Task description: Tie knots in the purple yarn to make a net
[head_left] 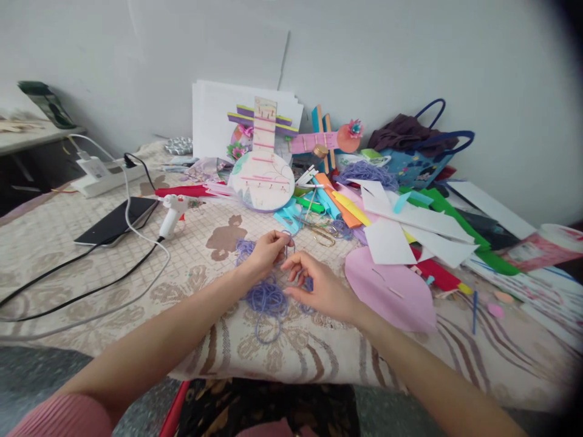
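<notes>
Yarn (267,298) bluish purp.; tablecloth (191,276) beige w/ brn motifs (grid too); oval piece (403,282) lt. pink.

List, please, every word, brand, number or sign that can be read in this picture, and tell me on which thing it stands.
No text is readable here.
Pink-and-white tub, right: printed marks, too blurred to read.
White sheet below it: red and blue marks, too blurred to read.
Blue bag: printed pattern, no legible words.
Dark green packet, far left: markings too blurred.

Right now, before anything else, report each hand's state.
Left hand: closed, pinching a strand of yarn.
Right hand: partly open, fingers curled, nothing visibly held.
</notes>
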The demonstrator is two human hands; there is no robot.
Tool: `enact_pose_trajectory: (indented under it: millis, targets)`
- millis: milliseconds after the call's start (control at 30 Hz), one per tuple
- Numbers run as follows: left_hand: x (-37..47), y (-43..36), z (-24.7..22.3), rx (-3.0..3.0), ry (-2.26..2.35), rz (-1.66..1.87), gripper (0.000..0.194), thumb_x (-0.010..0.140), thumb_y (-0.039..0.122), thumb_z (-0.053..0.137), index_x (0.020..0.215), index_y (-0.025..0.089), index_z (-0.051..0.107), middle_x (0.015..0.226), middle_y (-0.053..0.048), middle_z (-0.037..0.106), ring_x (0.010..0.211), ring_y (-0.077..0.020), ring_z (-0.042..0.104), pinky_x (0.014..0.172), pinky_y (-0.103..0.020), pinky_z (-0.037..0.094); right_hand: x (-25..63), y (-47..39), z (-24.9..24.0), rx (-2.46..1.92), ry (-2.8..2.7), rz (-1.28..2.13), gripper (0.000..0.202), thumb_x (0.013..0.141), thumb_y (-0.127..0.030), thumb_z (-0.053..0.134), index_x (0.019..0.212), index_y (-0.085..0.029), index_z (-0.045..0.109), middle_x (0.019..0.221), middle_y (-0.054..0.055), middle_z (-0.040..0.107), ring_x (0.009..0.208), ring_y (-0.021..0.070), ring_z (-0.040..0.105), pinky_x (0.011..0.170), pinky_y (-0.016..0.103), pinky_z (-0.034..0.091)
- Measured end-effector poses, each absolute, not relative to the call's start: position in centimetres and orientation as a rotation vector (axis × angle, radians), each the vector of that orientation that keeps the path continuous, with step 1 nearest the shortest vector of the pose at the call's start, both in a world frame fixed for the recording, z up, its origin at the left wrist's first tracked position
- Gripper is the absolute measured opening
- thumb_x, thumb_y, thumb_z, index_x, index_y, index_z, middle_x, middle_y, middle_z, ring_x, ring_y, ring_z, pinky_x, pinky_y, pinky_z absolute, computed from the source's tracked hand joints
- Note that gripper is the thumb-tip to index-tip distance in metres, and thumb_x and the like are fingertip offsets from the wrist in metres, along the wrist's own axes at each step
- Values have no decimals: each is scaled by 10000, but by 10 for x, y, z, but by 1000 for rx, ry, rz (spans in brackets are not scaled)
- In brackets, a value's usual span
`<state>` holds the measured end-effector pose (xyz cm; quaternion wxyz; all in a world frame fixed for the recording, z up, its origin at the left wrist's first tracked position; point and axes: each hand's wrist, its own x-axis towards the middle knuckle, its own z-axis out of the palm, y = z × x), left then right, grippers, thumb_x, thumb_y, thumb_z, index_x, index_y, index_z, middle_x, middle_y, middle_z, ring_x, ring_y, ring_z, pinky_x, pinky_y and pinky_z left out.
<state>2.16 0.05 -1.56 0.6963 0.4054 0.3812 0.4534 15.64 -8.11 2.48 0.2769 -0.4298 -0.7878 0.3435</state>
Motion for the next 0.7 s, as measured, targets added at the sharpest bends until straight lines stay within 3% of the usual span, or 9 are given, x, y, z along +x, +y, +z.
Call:
enact_pose_trajectory:
  millis: [133, 267, 433, 533, 600, 700]
  targets:
    - [23, 2, -15, 871, 816, 1029, 211, 750, 261, 627, 644, 133, 498, 423, 88, 362, 326, -3, 205, 344, -158, 145, 144, -93, 14, -1194, -2359, 733, 467, 732, -258, 651, 1164, -234, 475, 1096, 66, 559, 876, 174, 553, 794, 346, 451]
    - [22, 4, -14, 878, 798, 1059, 215, 729, 252, 653, 642, 131, 498, 477, 57, 435, 342, 0, 232, 340, -155, 148, 125, -104, -5, -1072, -2398, 685, 366, 835, -112, 467, 1185, -220, 465, 1088, 65, 558, 1022, 176, 516, 899, 345, 417]
    - [15, 8, -15, 926, 759, 1019, 223, 726, 299, 657, 642, 127, 543, 426, 78, 347, 336, -9, 224, 340, -158, 146, 132, -90, 14, -881, -2292, 706, 261, 856, -216, 502, 1116, -203, 508, 1092, 65, 535, 817, 117, 539, 764, 265, 456]
    - [13, 9, -15, 957, 727, 1020, 215, 724, 300, 659, 646, 126, 559, 453, 63, 382, 357, -14, 263, 351, -157, 169, 159, -69, 35, -1082, -2086, 538, 158, 877, -228, 459, 994, -184, 557, 921, 42, 564, 687, 104, 503, 634, 242, 422]
    - [12, 10, -14, 940, 729, 1029, 221, 719, 292, 664, 635, 122, 550, 495, 46, 429, 370, -10, 263, 355, -155, 171, 177, -62, 38, -1134, -2192, 596, 119, 860, -248, 497, 905, -181, 584, 833, 18, 567, 616, 94, 471, 576, 230, 387]
    - [12, 11, -12, 912, 736, 1030, 229, 713, 285, 670, 628, 115, 542, 511, 41, 437, 377, -4, 239, 354, -150, 163, 195, -66, 29, -1130, -2465, 751, 157, 777, -279, 619, 901, -185, 603, 887, 21, 567, 619, 91, 471, 581, 231, 384]
